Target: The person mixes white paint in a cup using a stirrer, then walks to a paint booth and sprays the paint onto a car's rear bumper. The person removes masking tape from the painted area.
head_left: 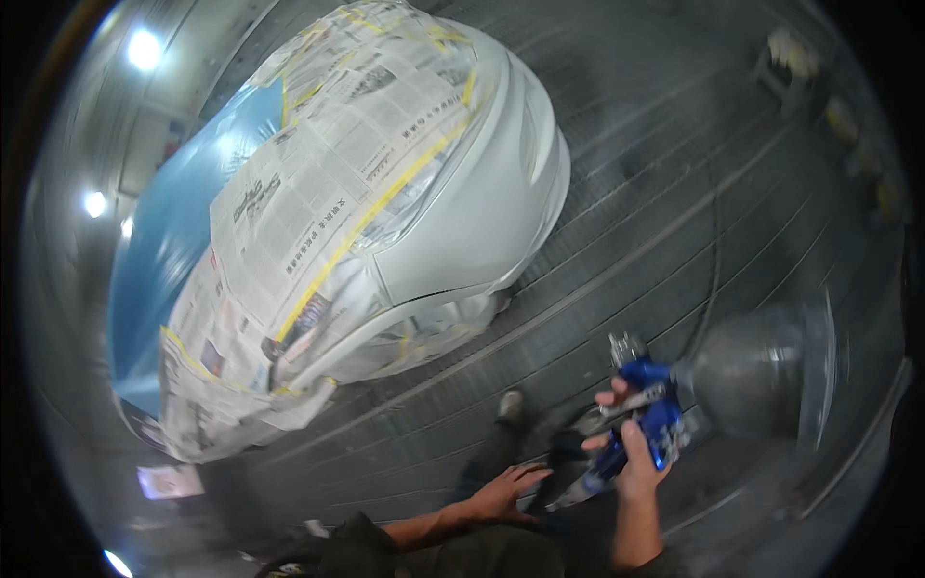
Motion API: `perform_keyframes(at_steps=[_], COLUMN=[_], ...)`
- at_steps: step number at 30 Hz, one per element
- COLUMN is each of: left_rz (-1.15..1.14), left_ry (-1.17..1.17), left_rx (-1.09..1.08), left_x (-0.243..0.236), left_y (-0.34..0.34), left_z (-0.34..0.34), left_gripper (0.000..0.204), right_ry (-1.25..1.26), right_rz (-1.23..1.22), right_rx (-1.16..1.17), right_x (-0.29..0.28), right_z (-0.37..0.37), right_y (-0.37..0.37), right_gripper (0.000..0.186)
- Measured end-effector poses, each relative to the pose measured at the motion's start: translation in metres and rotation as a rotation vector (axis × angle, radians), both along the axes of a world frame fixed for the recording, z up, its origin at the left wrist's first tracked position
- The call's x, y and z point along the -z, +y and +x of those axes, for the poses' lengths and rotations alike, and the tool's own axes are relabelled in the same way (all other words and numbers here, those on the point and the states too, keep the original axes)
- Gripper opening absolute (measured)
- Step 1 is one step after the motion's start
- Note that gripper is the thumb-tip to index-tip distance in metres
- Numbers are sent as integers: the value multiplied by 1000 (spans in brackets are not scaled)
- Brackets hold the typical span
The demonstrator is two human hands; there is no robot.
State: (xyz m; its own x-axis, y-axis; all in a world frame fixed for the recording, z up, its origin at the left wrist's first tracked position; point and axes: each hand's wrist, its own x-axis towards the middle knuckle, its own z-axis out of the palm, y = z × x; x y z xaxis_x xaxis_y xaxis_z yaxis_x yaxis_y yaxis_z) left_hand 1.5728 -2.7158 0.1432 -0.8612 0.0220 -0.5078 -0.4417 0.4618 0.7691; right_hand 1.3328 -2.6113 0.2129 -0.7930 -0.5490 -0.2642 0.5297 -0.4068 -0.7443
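A blue spray gun (pixel 660 414) with a silver nozzle is gripped in my right hand (pixel 636 462), at the lower right. Its large clear paint cup (pixel 756 376) extends to the right of the gun. My left hand (pixel 506 493) is held low in front of my body, fingers stretched out and holding nothing. Ahead and to the left is a car's front end with a pale, whitish bumper (pixel 472 222). Newspaper sheets (pixel 318 193) edged with yellow masking tape (pixel 371 231) cover much of the car, and blue plastic film (pixel 173 250) covers another part.
Dark slatted flooring (pixel 617 260) runs around the car. A hose (pixel 716 260) lies along it at the right. Farther off at upper right is a small stand (pixel 785 72) with something pale on top. My shoe (pixel 512 405) shows below the car. Bright lamps (pixel 145 48) shine at left.
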Motion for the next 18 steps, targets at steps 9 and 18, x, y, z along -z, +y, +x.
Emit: perform_keyframes(at_steps=[9,18], left_rz=[-74,-567], left_ry=[329,269], left_rx=[35,-494], left_x=[28,81], left_y=[56,-4], left_z=[-183,-373], left_gripper=[21,17], right_ry=[373,723], right_rz=[140,152], right_rx=[479,638], right_x=[-155,-219], right_z=[-101,-301], right_y=[86,99], right_gripper=[51,46])
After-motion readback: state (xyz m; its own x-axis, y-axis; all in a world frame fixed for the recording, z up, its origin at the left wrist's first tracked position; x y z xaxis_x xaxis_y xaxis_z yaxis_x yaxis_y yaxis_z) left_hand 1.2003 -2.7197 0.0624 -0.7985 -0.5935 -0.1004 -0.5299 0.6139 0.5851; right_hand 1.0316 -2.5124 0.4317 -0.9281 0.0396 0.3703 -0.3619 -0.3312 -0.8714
